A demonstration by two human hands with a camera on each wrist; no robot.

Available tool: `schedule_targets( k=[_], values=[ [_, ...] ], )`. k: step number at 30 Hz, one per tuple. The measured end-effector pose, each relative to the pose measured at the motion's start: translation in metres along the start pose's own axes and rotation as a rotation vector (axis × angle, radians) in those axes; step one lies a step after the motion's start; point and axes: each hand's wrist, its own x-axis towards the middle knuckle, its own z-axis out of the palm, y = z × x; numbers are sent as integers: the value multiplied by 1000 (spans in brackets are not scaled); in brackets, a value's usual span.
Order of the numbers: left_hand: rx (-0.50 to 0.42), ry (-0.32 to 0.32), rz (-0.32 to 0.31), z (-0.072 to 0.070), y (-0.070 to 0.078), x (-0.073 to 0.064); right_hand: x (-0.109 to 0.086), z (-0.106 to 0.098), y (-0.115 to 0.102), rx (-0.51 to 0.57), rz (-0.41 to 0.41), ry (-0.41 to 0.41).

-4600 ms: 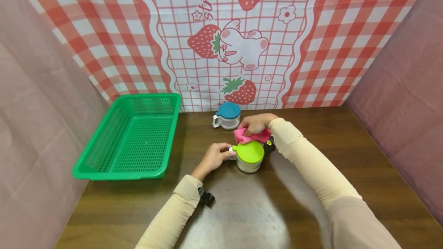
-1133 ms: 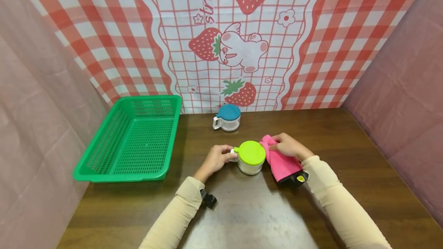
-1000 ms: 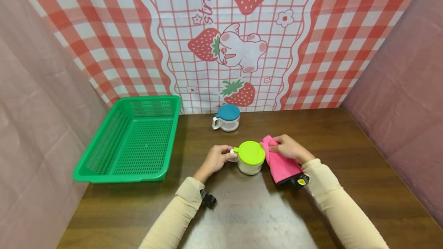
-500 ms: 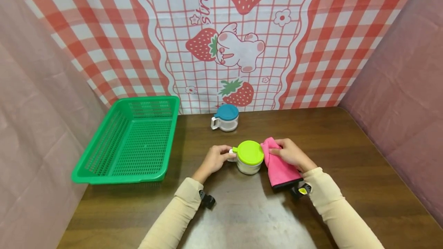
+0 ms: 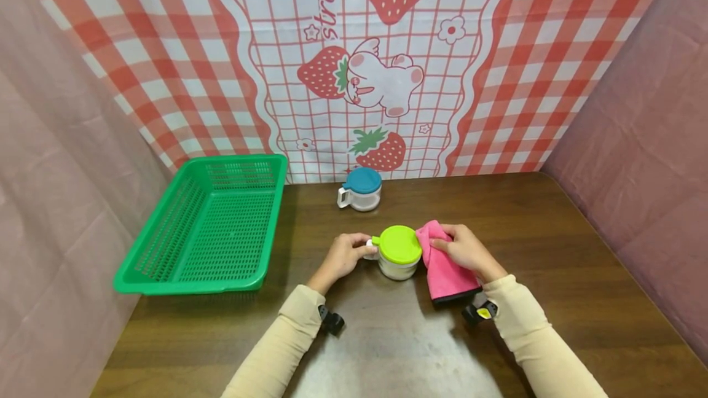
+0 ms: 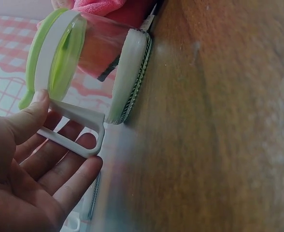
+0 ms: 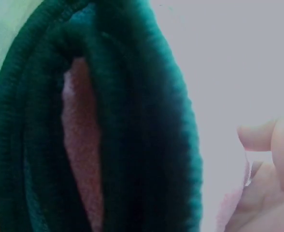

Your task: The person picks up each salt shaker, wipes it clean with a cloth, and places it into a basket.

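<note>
A glass seasoning jar with a lime-green lid stands upright in the middle of the table, whitish at its bottom. My left hand pinches the jar's white handle, thumb on top near the lid and fingers beneath. In my right hand is a pink cloth, bunched between thumb and fingers, its upper end against the jar's right side. The cloth's dark edging fills much of the right wrist view, with part of the hand at the right.
Behind, near the back curtain, stands a similar jar with a blue lid and white handle. A green perforated basket sits at the left of the wooden table. Pink curtains close in both sides.
Since the earliest frame, my right hand has brought the cloth from behind the jar round to its right side. In the last second it has shifted slightly toward me. My left hand keeps the handle.
</note>
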Motion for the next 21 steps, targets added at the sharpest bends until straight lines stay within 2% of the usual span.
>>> schedule_targets(
  k=[7, 17, 21],
  values=[
    [-2, -14, 11, 0, -1, 0, -1, 0, 2, 4, 0, 4],
    [-21, -19, -20, 0, 0, 0, -1, -1, 2, 15, -24, 29],
    [-14, -18, -12, 0, 0, 0, 1, -1, 3, 10, -38, 34]
  ],
)
